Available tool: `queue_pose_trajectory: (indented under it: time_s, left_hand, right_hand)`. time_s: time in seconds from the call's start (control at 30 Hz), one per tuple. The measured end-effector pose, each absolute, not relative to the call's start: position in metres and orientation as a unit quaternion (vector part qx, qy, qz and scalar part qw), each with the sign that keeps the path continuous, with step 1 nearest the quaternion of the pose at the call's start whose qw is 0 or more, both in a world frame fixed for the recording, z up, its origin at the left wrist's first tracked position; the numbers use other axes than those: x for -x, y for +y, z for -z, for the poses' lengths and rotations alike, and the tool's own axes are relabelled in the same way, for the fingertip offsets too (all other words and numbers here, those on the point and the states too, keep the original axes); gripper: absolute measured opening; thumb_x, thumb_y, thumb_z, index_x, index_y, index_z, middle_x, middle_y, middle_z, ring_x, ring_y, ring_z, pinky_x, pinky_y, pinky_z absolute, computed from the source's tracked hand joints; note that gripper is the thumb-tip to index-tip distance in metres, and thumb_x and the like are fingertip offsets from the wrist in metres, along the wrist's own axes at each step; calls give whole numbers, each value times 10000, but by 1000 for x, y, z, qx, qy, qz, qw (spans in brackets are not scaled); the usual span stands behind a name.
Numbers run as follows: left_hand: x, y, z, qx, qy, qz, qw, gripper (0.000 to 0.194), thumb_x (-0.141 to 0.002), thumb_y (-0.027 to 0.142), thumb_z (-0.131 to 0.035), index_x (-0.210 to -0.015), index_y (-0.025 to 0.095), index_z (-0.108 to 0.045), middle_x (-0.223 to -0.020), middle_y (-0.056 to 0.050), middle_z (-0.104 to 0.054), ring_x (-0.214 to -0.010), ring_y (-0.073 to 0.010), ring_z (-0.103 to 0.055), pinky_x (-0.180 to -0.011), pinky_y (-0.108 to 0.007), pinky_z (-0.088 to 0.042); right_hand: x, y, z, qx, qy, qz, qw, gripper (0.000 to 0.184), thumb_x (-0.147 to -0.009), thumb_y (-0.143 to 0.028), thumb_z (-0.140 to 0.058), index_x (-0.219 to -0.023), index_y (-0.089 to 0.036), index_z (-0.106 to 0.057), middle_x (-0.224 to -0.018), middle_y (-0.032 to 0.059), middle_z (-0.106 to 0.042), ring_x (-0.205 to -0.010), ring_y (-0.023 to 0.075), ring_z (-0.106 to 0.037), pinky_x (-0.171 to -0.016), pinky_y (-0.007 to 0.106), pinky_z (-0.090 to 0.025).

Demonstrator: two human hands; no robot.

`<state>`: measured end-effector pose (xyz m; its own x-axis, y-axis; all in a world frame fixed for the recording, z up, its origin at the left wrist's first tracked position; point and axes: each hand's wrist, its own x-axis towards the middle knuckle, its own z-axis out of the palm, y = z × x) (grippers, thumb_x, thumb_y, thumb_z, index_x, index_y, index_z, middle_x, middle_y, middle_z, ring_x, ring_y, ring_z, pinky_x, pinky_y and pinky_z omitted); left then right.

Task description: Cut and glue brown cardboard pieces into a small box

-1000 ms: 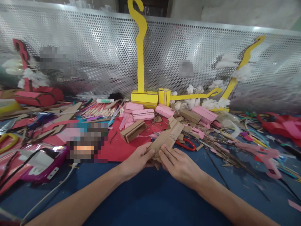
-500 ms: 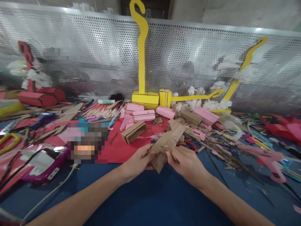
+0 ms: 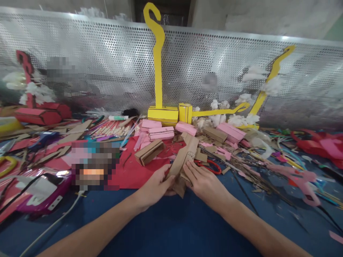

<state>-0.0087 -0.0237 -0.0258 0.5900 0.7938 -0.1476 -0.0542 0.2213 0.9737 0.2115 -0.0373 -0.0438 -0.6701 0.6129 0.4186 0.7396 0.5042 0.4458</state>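
Observation:
A folded strip of brown cardboard (image 3: pixel 179 160) is held between both hands over the front of the blue table. My left hand (image 3: pixel 158 182) is closed around its lower left side, with the thumb lying on top. On the right edge, my right hand (image 3: pixel 201 178) grips the same cardboard with its fingers laid along the side; the thumb is hidden. The lower end of the strip points down toward me. Just beyond my right hand lie red-handled scissors (image 3: pixel 214 166). A brown cardboard box (image 3: pixel 150 152) rests on red sheet material (image 3: pixel 131 175) to the left.
Pink boxes (image 3: pixel 161 133) and yellow hook-topped figures (image 3: pixel 163 114) stand before a perforated metal panel (image 3: pixel 120 64). A pink glue gun (image 3: pixel 305 182) lies at right with cardboard scraps (image 3: pixel 257 178). At left are a purple power strip (image 3: pixel 45 200) and a blue glue gun (image 3: pixel 44 139).
The cardboard has turned to point more upright. My right hand has gone from a pinch on its face to fingers laid along its right side. The view has shifted slightly.

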Motion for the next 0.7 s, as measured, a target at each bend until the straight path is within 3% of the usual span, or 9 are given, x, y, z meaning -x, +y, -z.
queue_pose_trajectory:
  time_s: [0.17,0.37,0.5,0.6,0.7]
  left_hand:
    - [6,-23,27,-518,326,-314,726,601,-859,517,-710,-1316,199,-484,-1248,-125,-653,-1055,-237,-686,-905,-396,-579]
    - [8,-22,25,-522,321,-325,721,603,-860,519,-710,-1329,211,-488,-1278,-130,-646,-1027,-232,-702,-823,-331,-589]
    - [9,-22,24,-526,320,-322,719,545,-884,501,-682,-1302,203,-498,-1270,-123,-651,-1047,-232,-691,-845,-344,-587]
    - [8,-24,21,-544,349,-314,695,516,-888,500,-665,-1279,201,-513,-1247,-119,-664,-1070,-250,-680,-834,-350,-588]
    - [6,-26,17,-550,360,-306,689,534,-869,492,-684,-1283,209,-503,-1256,-117,-665,-1093,-265,-676,-839,-351,-584]
  right_hand:
    - [-216,-34,43,366,-867,311,132,349,-964,-141,-552,-1267,12,-631,-1288,250,-678,-1188,350,-665,-891,414,-589]
    - [-220,-30,29,366,-863,292,190,257,-1016,-147,-469,-1154,-63,-668,-1112,175,-767,-982,252,-751,-814,349,-587]
    - [-223,-31,20,386,-856,264,220,212,-992,-189,-528,-1130,-129,-678,-1209,138,-743,-1095,236,-720,-916,340,-582]
    - [-226,-29,22,412,-860,230,196,361,-936,-137,-550,-1285,-85,-625,-1363,178,-652,-1222,270,-656,-1009,380,-566]
    - [-227,-24,29,418,-868,221,149,446,-919,-105,-545,-1358,-25,-573,-1378,214,-631,-1249,287,-638,-1031,395,-565]
